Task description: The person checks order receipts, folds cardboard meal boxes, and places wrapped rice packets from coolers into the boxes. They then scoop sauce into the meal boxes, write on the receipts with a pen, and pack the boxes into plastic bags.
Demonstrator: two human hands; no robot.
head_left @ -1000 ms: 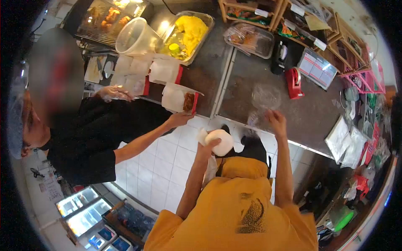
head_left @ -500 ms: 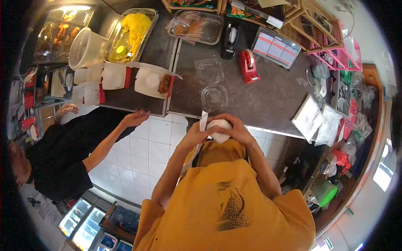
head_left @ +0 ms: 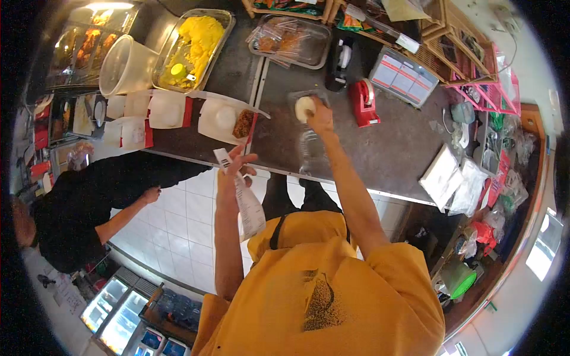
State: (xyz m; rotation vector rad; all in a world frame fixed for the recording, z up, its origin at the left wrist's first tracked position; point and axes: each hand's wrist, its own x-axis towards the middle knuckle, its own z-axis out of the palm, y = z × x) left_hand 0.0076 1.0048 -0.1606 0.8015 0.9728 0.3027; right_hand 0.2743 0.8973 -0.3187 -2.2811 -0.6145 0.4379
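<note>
White mound [head_left: 303,110], right hand [head_left: 321,118] gripping, lies inside counter edge [head_left: 395,196]; left hand [head_left: 228,179] holds receipt [head_left: 250,207].

Glowing warmly at the upper left, from a light tube [head_left: 108,6] above the display case [head_left: 89,41]. Shining cold and nearly bleached at the lower left, from the lit fridges [head_left: 122,317], and glaring white at the far right, off a bright panel [head_left: 545,244]. Bouncing brightly off pale floor tiles [head_left: 184,219] left of centre; sinking into deep shadow below the counter [head_left: 404,154] at the lower right. Glinting on a clear plastic container [head_left: 313,148] near the middle. Bending strongly toward the rim, softening detail, and fading into grainy black corners. Blurring the print on the receipt [head_left: 252,209].
</note>
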